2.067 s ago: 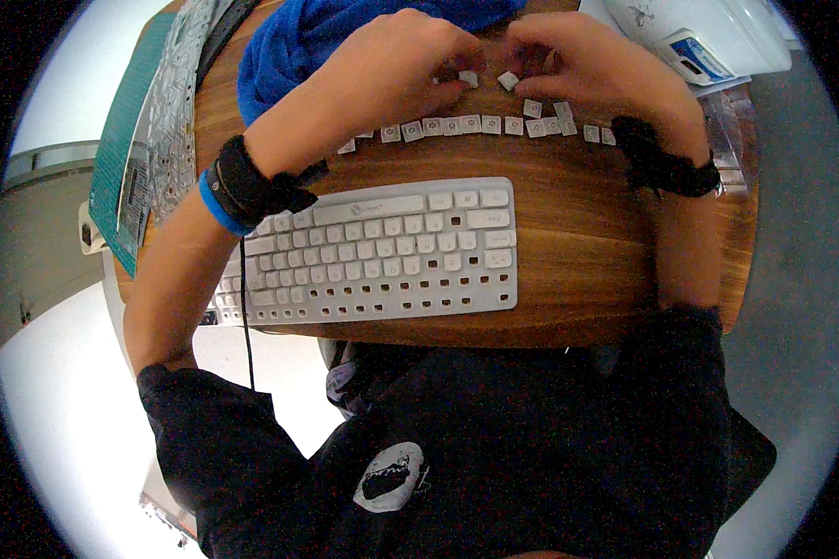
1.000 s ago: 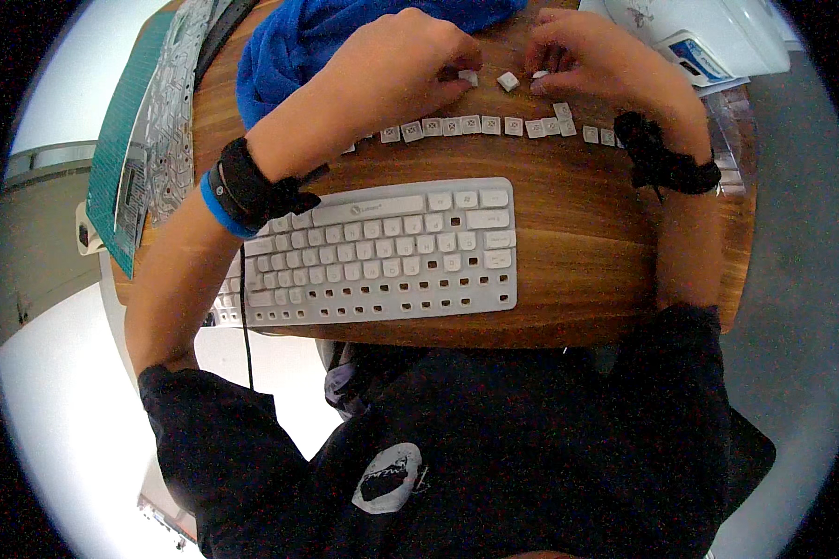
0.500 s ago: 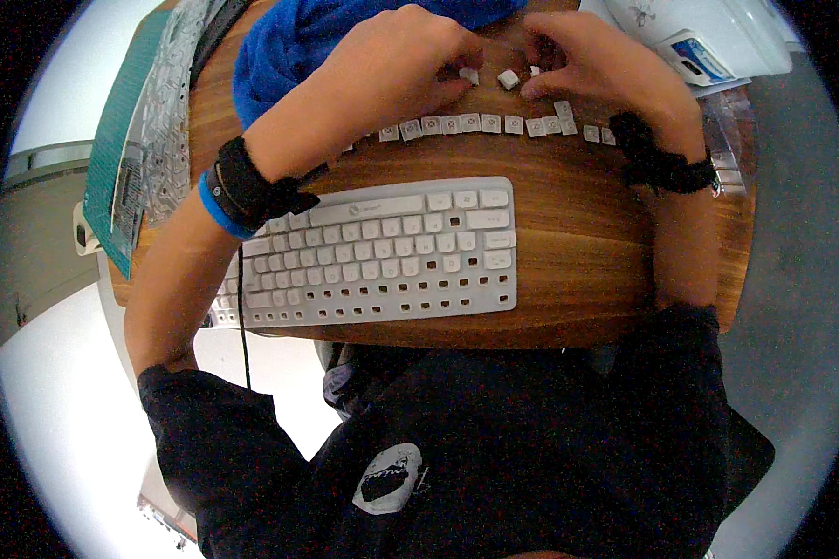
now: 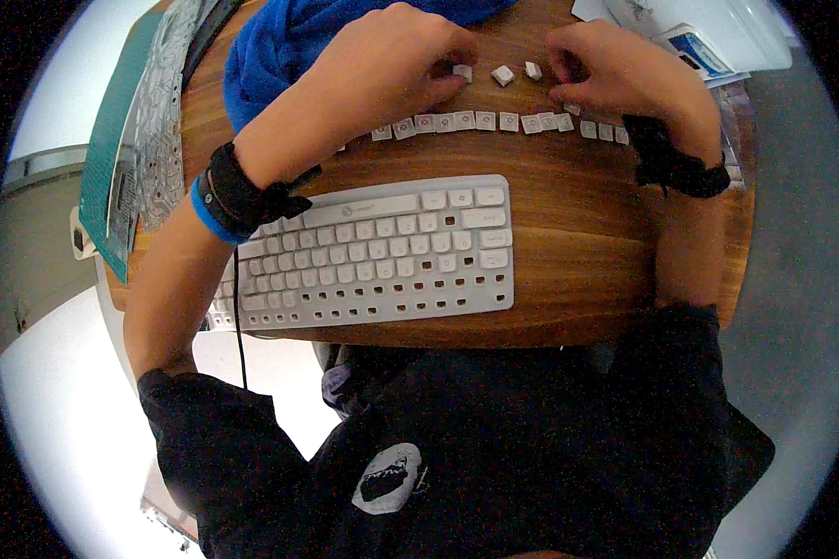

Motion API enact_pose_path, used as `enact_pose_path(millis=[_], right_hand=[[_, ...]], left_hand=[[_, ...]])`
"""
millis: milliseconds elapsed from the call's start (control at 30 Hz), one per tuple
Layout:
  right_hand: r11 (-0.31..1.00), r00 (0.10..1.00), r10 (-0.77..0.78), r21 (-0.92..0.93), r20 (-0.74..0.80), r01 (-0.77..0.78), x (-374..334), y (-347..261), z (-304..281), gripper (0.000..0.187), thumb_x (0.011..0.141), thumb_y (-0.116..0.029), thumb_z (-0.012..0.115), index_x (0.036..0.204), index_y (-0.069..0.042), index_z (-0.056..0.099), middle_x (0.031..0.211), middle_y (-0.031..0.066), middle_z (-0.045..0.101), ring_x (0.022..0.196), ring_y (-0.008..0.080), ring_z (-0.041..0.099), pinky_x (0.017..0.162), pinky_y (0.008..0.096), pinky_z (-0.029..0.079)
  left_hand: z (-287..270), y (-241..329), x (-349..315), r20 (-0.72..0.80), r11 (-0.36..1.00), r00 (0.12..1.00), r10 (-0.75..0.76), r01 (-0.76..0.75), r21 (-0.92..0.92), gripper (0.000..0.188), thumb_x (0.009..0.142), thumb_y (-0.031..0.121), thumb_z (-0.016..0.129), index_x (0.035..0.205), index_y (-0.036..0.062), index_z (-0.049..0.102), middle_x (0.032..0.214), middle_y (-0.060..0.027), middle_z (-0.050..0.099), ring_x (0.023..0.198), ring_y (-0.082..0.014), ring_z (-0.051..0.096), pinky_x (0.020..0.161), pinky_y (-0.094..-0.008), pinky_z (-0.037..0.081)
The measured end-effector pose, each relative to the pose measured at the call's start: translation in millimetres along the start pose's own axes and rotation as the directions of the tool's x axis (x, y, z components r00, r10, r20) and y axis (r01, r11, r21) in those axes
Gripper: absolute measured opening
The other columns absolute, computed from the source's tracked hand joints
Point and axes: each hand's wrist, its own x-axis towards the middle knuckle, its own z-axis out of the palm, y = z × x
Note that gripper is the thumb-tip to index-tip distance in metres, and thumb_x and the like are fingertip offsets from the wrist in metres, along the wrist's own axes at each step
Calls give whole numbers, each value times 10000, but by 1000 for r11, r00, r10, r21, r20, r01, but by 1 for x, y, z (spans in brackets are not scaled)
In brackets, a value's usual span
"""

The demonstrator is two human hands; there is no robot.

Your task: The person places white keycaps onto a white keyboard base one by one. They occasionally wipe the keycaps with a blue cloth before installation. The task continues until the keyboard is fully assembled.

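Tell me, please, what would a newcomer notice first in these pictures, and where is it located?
Probably the large white rectangular keyboard, near the middle of the brown wood-grain table, with dark square key openings mostly along its side nearest the person. Beyond it runs a line of small square white keycaps, and toward the top left lies a bunched bright-blue cloth.

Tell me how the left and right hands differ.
The left hand has a white keycap at its fingertips; the right hand is open, seemingly empty. The left wears a blue band beside a black wrist strap; the right shows only a black wrist strap. Both are bare.
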Motion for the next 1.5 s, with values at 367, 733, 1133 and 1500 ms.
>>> enact_pose_path(millis=[367,733,1133,1500], right_hand=[[976,978,199,-102,67,-192,-9,6,-1,397,913,-353,852,843,-26,639,745,156,668,693,328,641,625,451,501],[950,939,298,-152,174,-273,-6,0,-6,418,864,-398,878,845,-26,687,683,149,646,633,313,626,606,460,512],[978,1000,17,206,4,-18,-12,22,-5,260,881,-33,829,1077,-50,659,971,57,708,868,189,685,768,348,573],[962,949,211,125,235,-244,-7,-35,-54,278,929,-125,807,1169,-10,726,1071,130,757,998,267,727,879,386,584]], left_hand=[[-12,7,-3,-20,997,999,33,-35,-64,174,959,170,741,1034,23,796,898,-186,767,870,-366,744,798,-475,592],[-9,5,-2,31,996,999,-24,27,-90,195,965,172,739,1076,27,805,902,-197,771,869,-371,750,800,-473,596],[-22,5,-14,64,990,998,-17,26,-140,237,983,177,738,1125,-7,787,1054,-204,776,995,-360,748,887,-451,594],[-42,-1,-38,19,999,999,36,-35,-40,287,963,141,757,1185,-41,760,1169,-210,753,1103,-357,729,982,-422,585]])
